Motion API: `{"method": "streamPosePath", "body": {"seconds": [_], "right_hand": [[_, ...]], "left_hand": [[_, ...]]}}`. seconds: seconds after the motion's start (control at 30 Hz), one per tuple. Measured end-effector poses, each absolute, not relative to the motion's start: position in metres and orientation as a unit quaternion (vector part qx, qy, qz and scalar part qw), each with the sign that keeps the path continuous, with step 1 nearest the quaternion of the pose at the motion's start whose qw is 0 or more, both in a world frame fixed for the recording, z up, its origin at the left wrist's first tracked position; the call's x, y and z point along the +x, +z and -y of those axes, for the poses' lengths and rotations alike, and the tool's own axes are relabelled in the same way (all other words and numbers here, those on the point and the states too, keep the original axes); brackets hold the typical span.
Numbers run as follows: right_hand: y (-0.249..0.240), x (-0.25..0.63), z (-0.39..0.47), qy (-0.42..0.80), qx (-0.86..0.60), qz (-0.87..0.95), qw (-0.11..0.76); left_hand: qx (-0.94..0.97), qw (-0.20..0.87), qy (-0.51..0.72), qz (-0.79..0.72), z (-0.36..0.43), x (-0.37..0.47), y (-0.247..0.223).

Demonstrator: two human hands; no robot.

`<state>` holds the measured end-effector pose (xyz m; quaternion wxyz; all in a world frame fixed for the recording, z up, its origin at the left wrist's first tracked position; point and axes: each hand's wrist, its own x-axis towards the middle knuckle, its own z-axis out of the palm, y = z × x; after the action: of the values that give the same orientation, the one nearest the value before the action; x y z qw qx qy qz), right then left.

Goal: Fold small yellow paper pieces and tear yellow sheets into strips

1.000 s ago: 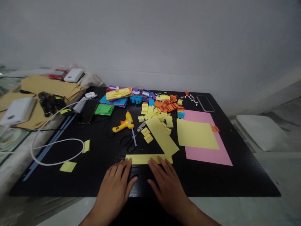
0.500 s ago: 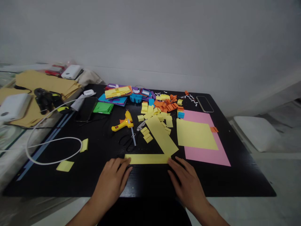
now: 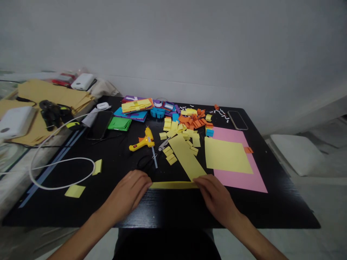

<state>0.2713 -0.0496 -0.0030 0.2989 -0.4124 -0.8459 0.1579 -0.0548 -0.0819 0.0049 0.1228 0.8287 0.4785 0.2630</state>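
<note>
A long yellow paper strip (image 3: 173, 185) lies crosswise near the table's front, its near edge tipped up so that it looks narrower. My left hand (image 3: 132, 189) pinches its left end between thumb and fingers. The right end is pinched in my right hand (image 3: 213, 193). Just beyond, a second yellow strip (image 3: 187, 157) slants back to the left, its near end by my right fingers. Behind my left hand are black-handled scissors (image 3: 163, 144) and a yellow glue gun (image 3: 146, 140) with a glue stick in it.
Small folded yellow pieces (image 3: 170, 155) and orange pieces (image 3: 195, 122) are heaped mid-table. On the right, a yellow sheet (image 3: 227, 155) overlaps a pink sheet (image 3: 244, 184), with a phone (image 3: 237, 120) behind. A white cable (image 3: 62, 187) loops at left. Green folded paper (image 3: 119, 124) lies farther back.
The strip between my hands has gone from lying flat to tilted up along its near edge. Both hands have closed from resting on its ends to pinching them.
</note>
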Motion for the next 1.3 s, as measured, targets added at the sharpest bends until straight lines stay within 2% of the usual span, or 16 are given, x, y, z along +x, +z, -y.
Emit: {"method": "streamPosePath", "body": {"seconds": [0.07,0.2,0.23,0.37,0.6,0.77,1.0,1.3], "right_hand": [[0.016,0.264,0.041,0.25,-0.464,0.791,0.31],[0.053,0.241,0.014,0.467,-0.424,0.752,0.192],[0.058,0.233,0.006,0.497,-0.404,0.744,0.188],[0.053,0.203,-0.021,0.592,-0.377,0.667,0.251],[0.009,0.187,-0.027,0.701,-0.399,0.475,0.352],[-0.009,0.188,-0.019,0.766,-0.37,0.392,0.352],[-0.011,0.189,-0.019,0.747,-0.374,0.423,0.351],[-0.015,0.199,-0.026,0.694,-0.372,0.48,0.387]], "left_hand": [[0.787,0.166,0.293,-0.518,0.069,-0.055,0.022],[0.741,0.23,0.34,-0.532,0.031,-0.051,0.058],[0.733,0.256,0.34,-0.531,0.021,-0.048,0.063],[0.718,0.355,0.345,-0.49,-0.012,-0.03,0.065],[0.513,0.571,0.479,-0.426,-0.019,-0.009,0.024],[0.545,0.545,0.443,-0.458,-0.012,-0.002,0.015],[0.54,0.573,0.408,-0.462,-0.006,0.003,0.016],[0.594,0.506,0.361,-0.512,-0.001,0.005,-0.001]]}}
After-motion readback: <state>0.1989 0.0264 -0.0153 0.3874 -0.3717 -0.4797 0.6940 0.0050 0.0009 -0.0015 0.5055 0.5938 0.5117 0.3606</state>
